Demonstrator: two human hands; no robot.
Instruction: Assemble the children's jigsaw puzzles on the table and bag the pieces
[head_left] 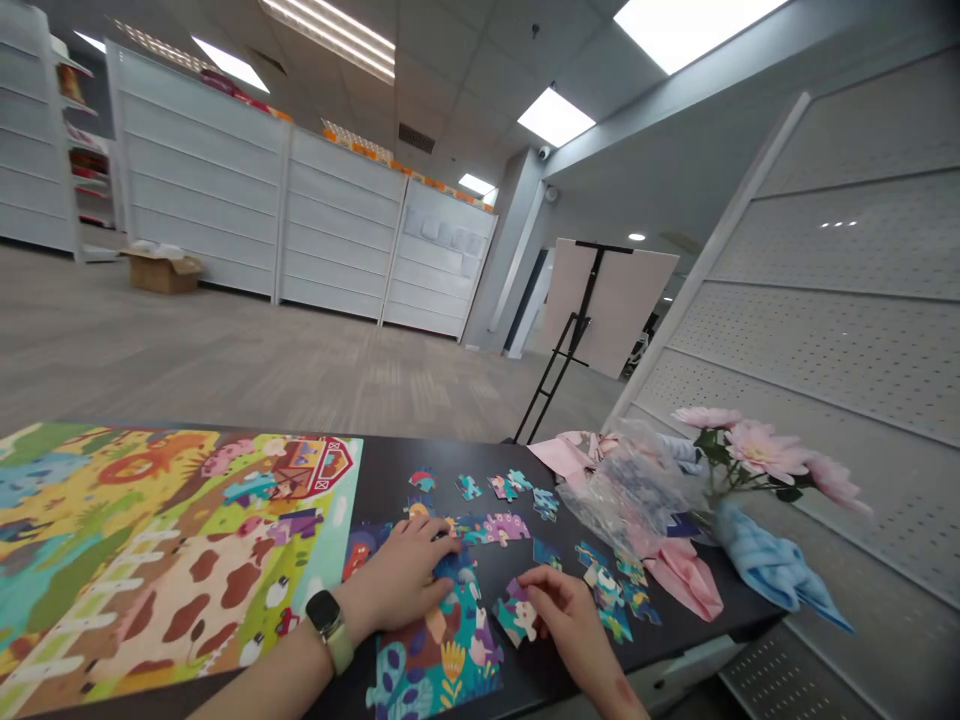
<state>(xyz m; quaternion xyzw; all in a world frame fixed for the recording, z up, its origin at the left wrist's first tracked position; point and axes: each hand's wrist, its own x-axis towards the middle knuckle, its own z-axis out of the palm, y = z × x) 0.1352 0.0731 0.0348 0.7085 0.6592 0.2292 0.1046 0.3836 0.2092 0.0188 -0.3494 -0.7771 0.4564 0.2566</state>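
My left hand (411,572), with a watch on its wrist, lies flat on a partly joined jigsaw puzzle (450,660) in teal, brown and purple. Its fingers are stretched out and cover part of the picture. Just right of the joined part, my right hand (564,610) pinches a puzzle piece (516,612) between thumb and forefinger. Loose puzzle pieces (469,487) lie on the dark table beyond my hands. More joined or overlapping pieces (606,590) lie to the right of my right hand.
A large farm picture board (195,570) covers the table's left side. At the right lie clear plastic wrapping (637,490), a pink cloth (684,578) and a blue cloth (772,565) beside pink flowers (765,450). An easel (574,345) stands past the table.
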